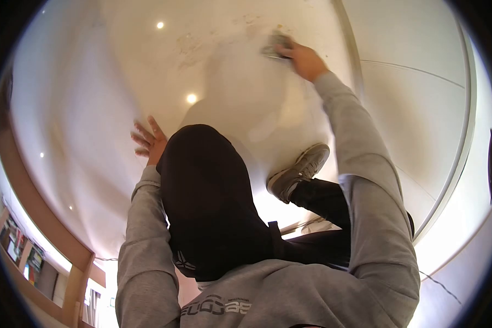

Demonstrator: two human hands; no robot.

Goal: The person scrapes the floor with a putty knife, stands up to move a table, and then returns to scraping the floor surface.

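Note:
I kneel on a glossy white floor (pixel 82 109). My right hand (pixel 306 60) reaches far forward and presses a small grey pad (pixel 275 45) onto the floor, beside faint brownish smudges (pixel 188 46). My left hand (pixel 149 140) lies flat on the floor with fingers spread, holding nothing, just left of my bent knee in black trousers (pixel 208 197). Both arms wear grey sleeves.
My grey shoe (pixel 299 170) rests on the floor right of the knee. A grey seam line (pixel 351 49) runs across the floor past my right hand. A wooden edge (pixel 33 202) and shelves with items (pixel 22 251) lie at lower left. A thin cable (pixel 440 284) trails at lower right.

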